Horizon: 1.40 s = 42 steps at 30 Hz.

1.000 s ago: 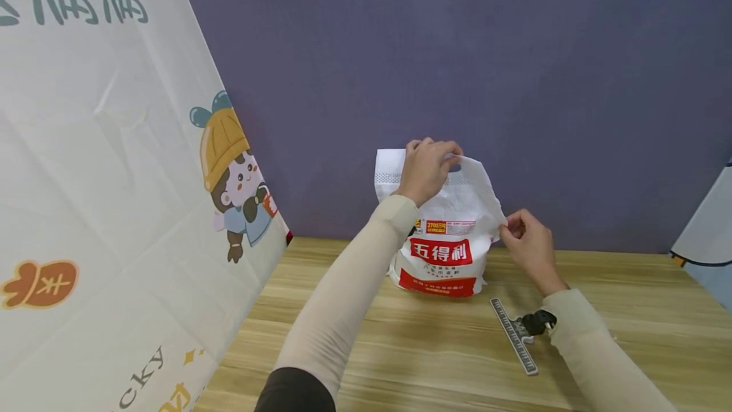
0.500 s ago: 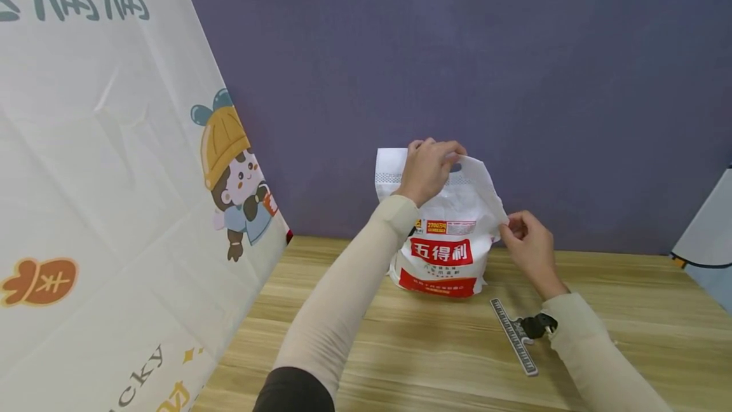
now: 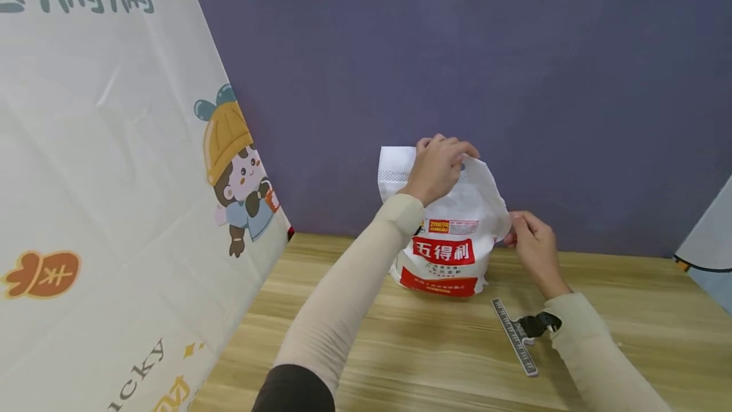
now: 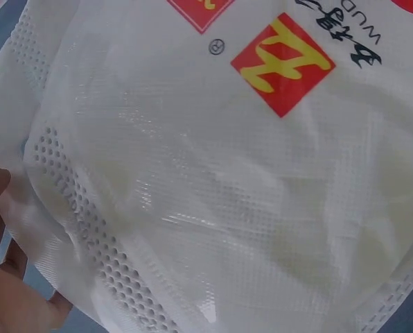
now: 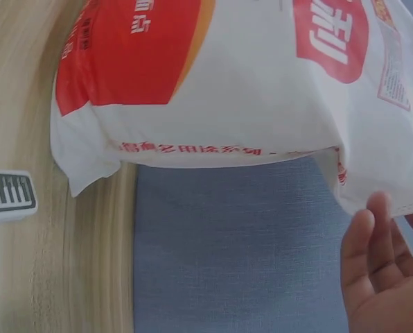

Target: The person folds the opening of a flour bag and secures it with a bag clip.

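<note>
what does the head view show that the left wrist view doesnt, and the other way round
Only the head view shows the wooden table, the grey sealing clip, the cartoon banner, and the right hand pinching the bag's edge. Only the left wrist view shows the bag's perforated seam close up. Both show the white and red flour bag and the left hand gripping its top.

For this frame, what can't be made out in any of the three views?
- Flour bag contents: its folded top is covered by the left hand in the head view.
- Small print under the red label: too small in the head view; cut off by the edges in the wrist views.
- Clip on the table: its handle is partly behind the right sleeve.
- Right hand fingertips: hidden behind the bag's edge, so the grip is unclear.
</note>
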Available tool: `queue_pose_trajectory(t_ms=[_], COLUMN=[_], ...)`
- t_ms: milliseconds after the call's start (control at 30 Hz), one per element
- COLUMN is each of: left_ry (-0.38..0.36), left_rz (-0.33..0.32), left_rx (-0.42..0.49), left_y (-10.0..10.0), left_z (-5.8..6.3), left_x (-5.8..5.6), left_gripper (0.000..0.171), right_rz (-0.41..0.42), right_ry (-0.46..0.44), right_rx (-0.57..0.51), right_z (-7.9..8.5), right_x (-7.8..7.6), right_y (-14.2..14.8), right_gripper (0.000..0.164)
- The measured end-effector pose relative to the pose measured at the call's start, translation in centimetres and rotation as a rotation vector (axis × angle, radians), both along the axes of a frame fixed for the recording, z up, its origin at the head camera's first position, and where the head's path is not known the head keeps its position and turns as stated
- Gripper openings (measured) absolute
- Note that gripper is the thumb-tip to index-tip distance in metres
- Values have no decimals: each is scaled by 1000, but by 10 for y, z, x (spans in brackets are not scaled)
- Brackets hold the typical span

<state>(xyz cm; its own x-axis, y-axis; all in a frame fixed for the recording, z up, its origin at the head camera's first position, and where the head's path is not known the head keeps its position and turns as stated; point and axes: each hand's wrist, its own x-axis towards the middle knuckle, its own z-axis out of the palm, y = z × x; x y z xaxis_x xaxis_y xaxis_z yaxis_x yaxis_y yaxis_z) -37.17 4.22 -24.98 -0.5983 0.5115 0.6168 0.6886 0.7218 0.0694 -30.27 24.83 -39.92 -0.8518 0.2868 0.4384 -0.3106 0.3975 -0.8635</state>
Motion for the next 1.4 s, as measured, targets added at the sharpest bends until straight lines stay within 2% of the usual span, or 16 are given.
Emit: queue_pose_trajectory(t_ms=[167,333,433,667,867,1133,1400], left_ry=[-15,-51,-62,-70,-46,-19,-29], left_rz=[-26,-13,-4,82,154,159,164], left_rx=[-11,-29,-41,-77,-133,-177,-239], left_y=[7,9,10,15,18,18,16], left_z=[3,3,1,0,-2,-4,-6], left_x=[2,5,6,6,9,10,8], left_gripper=[36,31,33,42,45,37,36], right_rz=[24,58,67,74,75,62,57], right_ry=[-51,-76,-76,-63,-31,-37,-72], right_rx=[-8,-24,-23,44,80,108,130], right_z=[1,1,1,-1,-3,-2,1], right_x=[1,-2,-3,-5,-6,-5,0], right_y=[2,1,1,1,-2,-3,-6], right_gripper=[49,49,48,49,44,44,48])
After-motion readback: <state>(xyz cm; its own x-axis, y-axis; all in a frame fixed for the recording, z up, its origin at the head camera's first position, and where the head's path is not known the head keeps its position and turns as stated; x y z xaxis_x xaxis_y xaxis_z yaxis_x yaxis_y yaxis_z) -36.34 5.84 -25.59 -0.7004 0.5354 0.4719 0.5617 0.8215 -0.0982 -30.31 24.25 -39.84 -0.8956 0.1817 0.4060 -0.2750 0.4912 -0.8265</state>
